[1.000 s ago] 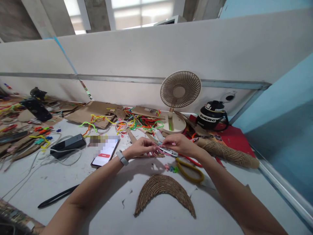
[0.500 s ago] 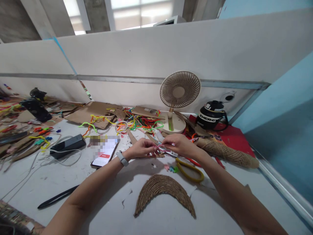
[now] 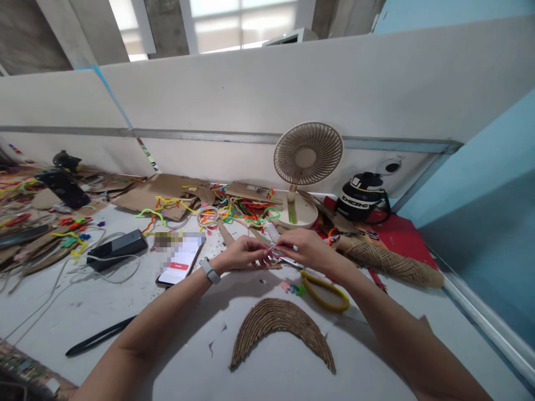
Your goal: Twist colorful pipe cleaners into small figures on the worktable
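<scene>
Pink strand [image 3: 273, 252] is up between both hands' fingertips, middle of the table, tiny so no fine detail, sorry. Left hand [image 3: 244, 252] has thumb and fingers nearly together, pinching it from the left; right hand [image 3: 304, 245] is curled in a tight pinch on the other side. Yellow scissor handle [image 3: 343, 306] sits just to the near side, with coloured bits [image 3: 293, 288] beside it. Small white bottle [image 3: 272, 231] is behind the fingers, can't tell what's inside. Far right, black ENERGY bottle [image 3: 359, 197] has its lid on, so contents hidden.
</scene>
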Tool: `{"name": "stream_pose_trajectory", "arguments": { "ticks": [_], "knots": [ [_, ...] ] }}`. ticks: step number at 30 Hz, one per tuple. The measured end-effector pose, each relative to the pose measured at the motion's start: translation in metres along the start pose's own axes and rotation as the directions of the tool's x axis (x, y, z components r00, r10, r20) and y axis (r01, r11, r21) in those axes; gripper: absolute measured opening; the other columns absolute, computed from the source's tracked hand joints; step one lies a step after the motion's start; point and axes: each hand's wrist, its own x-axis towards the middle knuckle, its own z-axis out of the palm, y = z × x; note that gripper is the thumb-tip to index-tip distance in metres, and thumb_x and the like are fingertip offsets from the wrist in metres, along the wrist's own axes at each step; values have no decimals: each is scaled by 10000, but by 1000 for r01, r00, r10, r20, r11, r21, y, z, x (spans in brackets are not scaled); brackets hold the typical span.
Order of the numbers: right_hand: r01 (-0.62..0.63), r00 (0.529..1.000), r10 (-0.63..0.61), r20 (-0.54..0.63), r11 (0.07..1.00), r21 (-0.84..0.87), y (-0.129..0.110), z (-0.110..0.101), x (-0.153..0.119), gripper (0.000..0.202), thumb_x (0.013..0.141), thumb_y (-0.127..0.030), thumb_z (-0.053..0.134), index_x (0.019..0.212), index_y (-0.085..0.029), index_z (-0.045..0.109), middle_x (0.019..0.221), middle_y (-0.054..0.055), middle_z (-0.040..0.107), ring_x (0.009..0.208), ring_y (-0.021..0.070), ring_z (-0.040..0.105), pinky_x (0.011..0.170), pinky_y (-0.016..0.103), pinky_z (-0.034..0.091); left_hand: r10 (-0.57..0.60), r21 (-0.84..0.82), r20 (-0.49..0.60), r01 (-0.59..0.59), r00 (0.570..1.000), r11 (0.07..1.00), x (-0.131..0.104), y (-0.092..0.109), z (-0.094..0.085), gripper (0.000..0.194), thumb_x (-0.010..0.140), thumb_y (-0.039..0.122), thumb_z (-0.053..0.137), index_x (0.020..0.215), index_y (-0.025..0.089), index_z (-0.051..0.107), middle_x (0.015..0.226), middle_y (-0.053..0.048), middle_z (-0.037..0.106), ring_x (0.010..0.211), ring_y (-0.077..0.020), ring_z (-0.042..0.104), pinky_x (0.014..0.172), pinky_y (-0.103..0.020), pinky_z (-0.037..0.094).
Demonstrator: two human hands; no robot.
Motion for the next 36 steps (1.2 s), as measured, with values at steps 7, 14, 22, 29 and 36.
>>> {"name": "stream_pose_trajectory", "arguments": {
  "ticks": [7,14,22,29,36],
  "knots": [
    [-41,999,42,15,996,-85,-5,-2,1,253,910,-306,494,851,-153,686,773,68,694,731,165,612,652,247,379,31,84,-37,-28,999,996,-1,2,0,457,809,520,564,899,86,675,746,-85,686,604,-102,597,550,-184,447],
    [-91,994,98,50,988,-121,0,2,0,281,925,-342,465,895,-161,678,818,67,700,773,171,625,658,244,371,44,113,-71,-35,997,993,0,3,2,432,820,501,555,857,86,667,727,-87,688,597,-114,602,549,-195,461],
    [-141,989,150,15,959,-246,-7,7,1,264,926,-309,464,770,-157,612,750,57,667,695,155,593,599,245,308,132,199,-134,-103,982,975,2,-6,3,374,846,450,534,891,105,670,747,-83,694,610,-129,629,565,-209,483],
    [-155,986,129,-102,938,-311,-28,25,3,269,942,-263,397,780,-157,584,719,64,643,653,159,567,594,266,302,147,78,-436,-126,888,989,10,-13,16,363,806,475,566,760,118,622,643,-52,655,584,-132,629,497,-196,452],
    [-196,953,113,-281,938,-287,-14,41,4,232,946,-225,409,809,-154,582,784,69,648,740,169,580,643,257,348,45,-114,-440,-106,897,988,12,-8,10,383,760,496,599,880,133,597,776,-54,647,682,-142,611,540,-213,446]
  ]
}}
